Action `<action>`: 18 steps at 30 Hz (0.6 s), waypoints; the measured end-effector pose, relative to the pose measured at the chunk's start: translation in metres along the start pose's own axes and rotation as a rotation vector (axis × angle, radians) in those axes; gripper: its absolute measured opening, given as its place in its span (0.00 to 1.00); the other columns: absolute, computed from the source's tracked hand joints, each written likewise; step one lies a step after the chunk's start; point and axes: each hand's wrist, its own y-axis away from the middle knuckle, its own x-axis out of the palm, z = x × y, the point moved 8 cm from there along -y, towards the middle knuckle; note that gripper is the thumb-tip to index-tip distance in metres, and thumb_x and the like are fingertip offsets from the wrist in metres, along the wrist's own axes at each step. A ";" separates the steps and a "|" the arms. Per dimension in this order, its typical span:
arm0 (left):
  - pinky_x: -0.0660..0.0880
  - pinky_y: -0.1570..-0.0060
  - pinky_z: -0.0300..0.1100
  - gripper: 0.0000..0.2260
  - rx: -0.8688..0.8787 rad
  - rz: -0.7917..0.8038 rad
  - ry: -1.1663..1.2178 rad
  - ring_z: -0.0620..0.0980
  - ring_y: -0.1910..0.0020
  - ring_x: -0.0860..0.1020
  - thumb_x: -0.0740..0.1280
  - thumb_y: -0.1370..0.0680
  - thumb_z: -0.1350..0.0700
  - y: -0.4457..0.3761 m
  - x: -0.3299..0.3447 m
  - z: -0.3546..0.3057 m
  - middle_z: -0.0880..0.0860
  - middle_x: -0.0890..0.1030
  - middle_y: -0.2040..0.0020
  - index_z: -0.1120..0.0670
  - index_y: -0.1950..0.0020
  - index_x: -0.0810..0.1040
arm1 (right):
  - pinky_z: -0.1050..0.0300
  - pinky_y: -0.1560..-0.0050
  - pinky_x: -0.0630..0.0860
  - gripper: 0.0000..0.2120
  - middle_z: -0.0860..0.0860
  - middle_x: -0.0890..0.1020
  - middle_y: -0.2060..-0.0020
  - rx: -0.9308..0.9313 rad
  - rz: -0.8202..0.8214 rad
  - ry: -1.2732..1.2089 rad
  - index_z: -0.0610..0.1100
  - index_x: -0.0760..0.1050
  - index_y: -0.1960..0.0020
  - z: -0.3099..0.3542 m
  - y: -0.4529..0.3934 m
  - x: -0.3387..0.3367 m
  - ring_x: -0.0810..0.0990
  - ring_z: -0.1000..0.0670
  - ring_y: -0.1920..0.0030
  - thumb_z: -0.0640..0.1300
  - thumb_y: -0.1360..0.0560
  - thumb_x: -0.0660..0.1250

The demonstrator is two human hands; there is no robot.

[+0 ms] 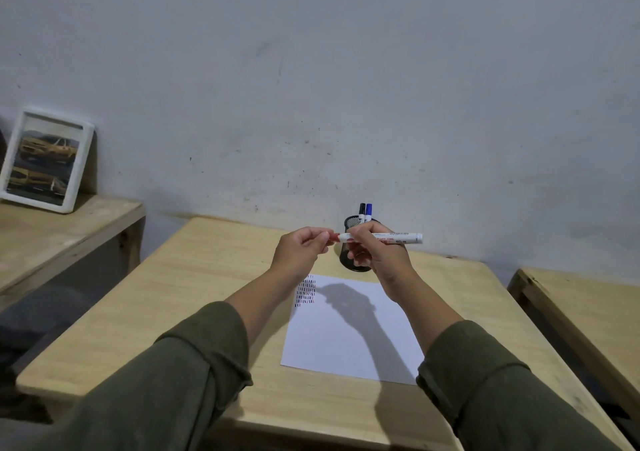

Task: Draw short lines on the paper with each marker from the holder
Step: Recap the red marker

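Note:
I hold a white marker (pixel 398 237) with red print level above the table, its barrel in my right hand (pixel 375 253). My left hand (pixel 301 248) pinches the marker's red cap (pixel 333 236) at the left end. Behind my right hand stands a black mesh holder (pixel 354 242) with a black-capped marker (pixel 362 212) and a blue-capped marker (pixel 369 212) upright in it. Below lies a white paper (pixel 349 329) with rows of short dark and red lines (pixel 305 291) at its top left corner.
The paper and holder rest on a light wooden table (pixel 194 312) against a grey wall. A second wooden surface at the left carries a white-framed picture (pixel 45 161) leaning on the wall. Another wooden table (pixel 588 305) stands at the right.

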 end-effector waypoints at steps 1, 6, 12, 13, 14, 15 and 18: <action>0.72 0.57 0.36 0.07 -0.008 0.015 -0.004 0.41 0.60 0.77 0.63 0.21 0.56 -0.001 0.003 -0.001 0.46 0.82 0.58 0.51 0.53 0.81 | 0.62 0.68 0.71 0.06 0.48 0.78 0.68 -0.002 0.011 0.008 0.41 0.74 0.61 0.001 0.000 0.000 0.75 0.52 0.71 0.38 0.25 0.65; 0.71 0.59 0.34 0.10 -0.065 0.083 0.022 0.43 0.62 0.74 0.63 0.21 0.56 -0.003 0.015 -0.005 0.49 0.80 0.59 0.59 0.48 0.81 | 0.64 0.71 0.69 0.06 0.47 0.78 0.70 -0.027 0.038 0.052 0.40 0.74 0.61 0.006 0.000 -0.001 0.76 0.51 0.71 0.38 0.25 0.66; 0.74 0.48 0.41 0.06 0.094 -0.003 -0.089 0.46 0.59 0.78 0.66 0.24 0.58 -0.007 0.016 -0.017 0.49 0.82 0.60 0.49 0.56 0.81 | 0.62 0.70 0.72 0.09 0.43 0.78 0.67 -0.025 0.001 -0.117 0.41 0.72 0.64 0.003 -0.003 -0.004 0.75 0.51 0.71 0.37 0.24 0.65; 0.74 0.49 0.39 0.06 0.120 -0.018 -0.126 0.46 0.58 0.78 0.66 0.24 0.58 -0.006 0.016 -0.018 0.48 0.82 0.61 0.48 0.56 0.81 | 0.62 0.70 0.72 0.09 0.43 0.78 0.66 -0.019 -0.005 -0.135 0.41 0.72 0.63 0.001 -0.003 -0.004 0.75 0.51 0.72 0.38 0.24 0.65; 0.74 0.50 0.38 0.06 0.141 -0.027 -0.147 0.45 0.59 0.78 0.66 0.24 0.58 -0.005 0.017 -0.018 0.47 0.81 0.61 0.48 0.56 0.81 | 0.63 0.70 0.73 0.09 0.43 0.78 0.66 -0.014 -0.006 -0.147 0.41 0.72 0.63 -0.002 -0.002 -0.004 0.75 0.51 0.72 0.38 0.24 0.65; 0.73 0.50 0.38 0.06 0.153 -0.029 -0.153 0.45 0.59 0.78 0.66 0.24 0.59 -0.004 0.017 -0.017 0.46 0.81 0.62 0.49 0.56 0.80 | 0.63 0.69 0.73 0.09 0.43 0.78 0.65 -0.010 -0.007 -0.145 0.41 0.72 0.62 -0.004 -0.001 -0.004 0.75 0.51 0.71 0.38 0.24 0.65; 0.72 0.53 0.35 0.07 0.158 0.006 -0.123 0.42 0.60 0.77 0.65 0.23 0.61 -0.004 0.020 -0.014 0.47 0.80 0.61 0.50 0.55 0.79 | 0.61 0.66 0.74 0.06 0.44 0.79 0.64 -0.017 0.004 -0.084 0.41 0.73 0.60 -0.005 0.001 -0.005 0.76 0.50 0.69 0.39 0.24 0.66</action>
